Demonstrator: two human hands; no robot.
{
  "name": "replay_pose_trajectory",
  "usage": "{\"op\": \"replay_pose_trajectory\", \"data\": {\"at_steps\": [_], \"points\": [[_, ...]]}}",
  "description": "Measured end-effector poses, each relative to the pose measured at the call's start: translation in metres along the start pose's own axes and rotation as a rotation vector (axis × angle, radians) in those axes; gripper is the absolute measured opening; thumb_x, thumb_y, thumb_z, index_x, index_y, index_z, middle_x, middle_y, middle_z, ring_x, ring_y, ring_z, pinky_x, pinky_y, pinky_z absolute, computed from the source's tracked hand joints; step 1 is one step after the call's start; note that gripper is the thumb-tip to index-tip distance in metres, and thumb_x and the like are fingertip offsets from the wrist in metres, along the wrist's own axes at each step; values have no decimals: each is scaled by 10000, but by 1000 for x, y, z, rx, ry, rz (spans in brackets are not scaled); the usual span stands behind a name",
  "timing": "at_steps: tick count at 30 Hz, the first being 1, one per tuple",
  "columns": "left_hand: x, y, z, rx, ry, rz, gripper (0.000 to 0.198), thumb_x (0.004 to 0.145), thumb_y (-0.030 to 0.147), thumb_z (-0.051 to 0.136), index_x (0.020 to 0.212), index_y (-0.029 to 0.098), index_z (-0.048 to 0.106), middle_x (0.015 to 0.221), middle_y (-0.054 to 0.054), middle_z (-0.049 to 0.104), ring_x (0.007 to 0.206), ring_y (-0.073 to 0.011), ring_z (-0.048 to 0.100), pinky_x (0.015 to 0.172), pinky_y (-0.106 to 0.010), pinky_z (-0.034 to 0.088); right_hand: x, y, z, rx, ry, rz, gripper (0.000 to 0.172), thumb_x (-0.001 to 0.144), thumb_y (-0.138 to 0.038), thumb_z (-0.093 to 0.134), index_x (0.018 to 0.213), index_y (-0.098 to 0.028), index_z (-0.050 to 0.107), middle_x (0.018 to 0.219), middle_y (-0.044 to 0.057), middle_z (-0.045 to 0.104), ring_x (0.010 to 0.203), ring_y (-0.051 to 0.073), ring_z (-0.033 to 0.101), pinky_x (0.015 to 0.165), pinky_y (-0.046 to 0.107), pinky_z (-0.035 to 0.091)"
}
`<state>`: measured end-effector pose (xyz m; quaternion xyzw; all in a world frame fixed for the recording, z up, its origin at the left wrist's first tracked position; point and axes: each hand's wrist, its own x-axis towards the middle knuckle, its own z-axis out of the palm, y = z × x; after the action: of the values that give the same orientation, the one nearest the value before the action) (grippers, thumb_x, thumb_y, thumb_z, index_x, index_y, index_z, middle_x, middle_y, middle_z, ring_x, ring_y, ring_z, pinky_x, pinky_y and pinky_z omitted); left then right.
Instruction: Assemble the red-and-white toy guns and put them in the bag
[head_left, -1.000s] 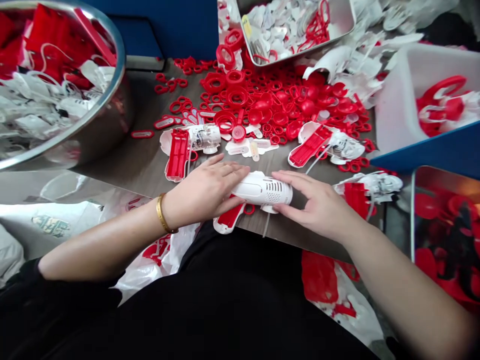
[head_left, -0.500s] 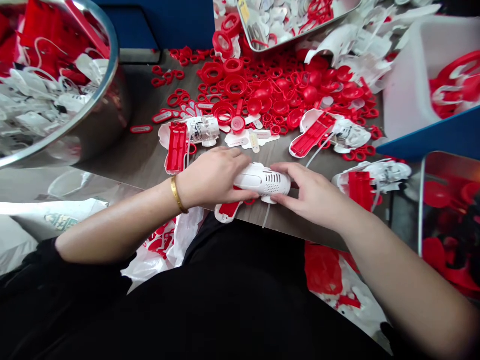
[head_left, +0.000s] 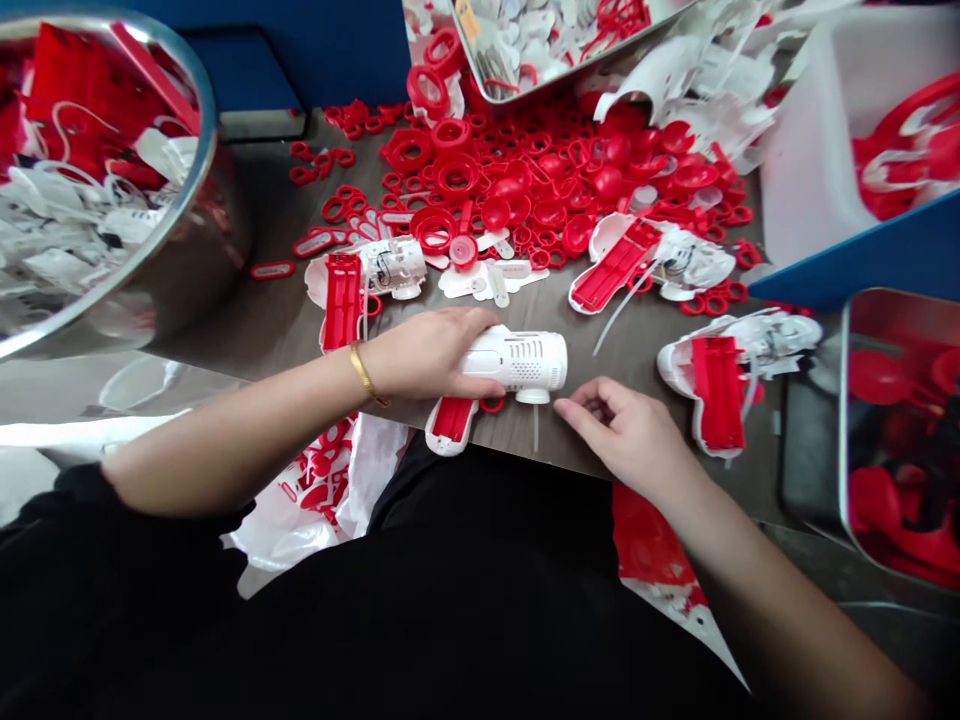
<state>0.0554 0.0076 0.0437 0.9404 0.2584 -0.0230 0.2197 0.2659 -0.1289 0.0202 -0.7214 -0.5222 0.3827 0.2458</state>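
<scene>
One white vented plastic housing (head_left: 521,360), gripped by the left hand (head_left: 427,352).
Right hand (head_left: 622,430) half-open, holding nothing, just beside it; four red-and-white plastic shells (head_left: 343,300) lie on the table (head_left: 277,320).

Bright, even light, a soft shadow under the right hand (head_left: 622,430), glare on the steel bowl (head_left: 225,240), and bowed edges.

Housing (head_left: 521,360) sits between steel basin (head_left: 214,150) and tub (head_left: 799,190).
</scene>
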Motion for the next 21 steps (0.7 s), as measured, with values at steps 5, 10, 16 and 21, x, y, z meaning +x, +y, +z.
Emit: {"op": "replay_pose_trajectory", "data": {"at_steps": [5, 10, 16, 21], "points": [[-27, 9, 14, -189, 342, 31, 740, 718, 670, 635, 1188, 124, 467, 1079, -126, 614, 957, -253, 622, 829, -350, 499, -15, -16, 9, 263, -189, -185, 407, 843, -570, 537, 907, -178, 622, 736, 26, 667, 608, 148, 613, 531, 253, 476], [-47, 23, 35, -287, 529, -1, 693, 708, 647, 668, 1166, 181, 437, 1014, -75, 584, 884, -216, 615, 766, -336, 519, -10, -28, 14, 11, 65, -575, 357, 893, -462, 455, 723, -175, 580, 669, 48, 606, 625, 171, 580, 571, 287, 454], [-48, 37, 52, -497, 723, -2, 794, 665, 617, 731, 1215, 235, 305, 1173, -119, 516, 1032, -246, 588, 855, -409, 515, -13, -27, 4, -3, 131, -719, 267, 863, -401, 501, 728, -189, 592, 638, 27, 592, 580, 156, 564, 545, 271, 449], [-45, 51, 46, -692, 574, 15, 632, 677, 489, 785, 1047, 237, 339, 1168, -123, 570, 1075, -242, 604, 859, -382, 521, -23, -21, -1, -17, 163, -712, 204, 836, -369, 533, 787, -189, 615, 681, 46, 634, 621, 186, 620, 567, 288, 501]]}}
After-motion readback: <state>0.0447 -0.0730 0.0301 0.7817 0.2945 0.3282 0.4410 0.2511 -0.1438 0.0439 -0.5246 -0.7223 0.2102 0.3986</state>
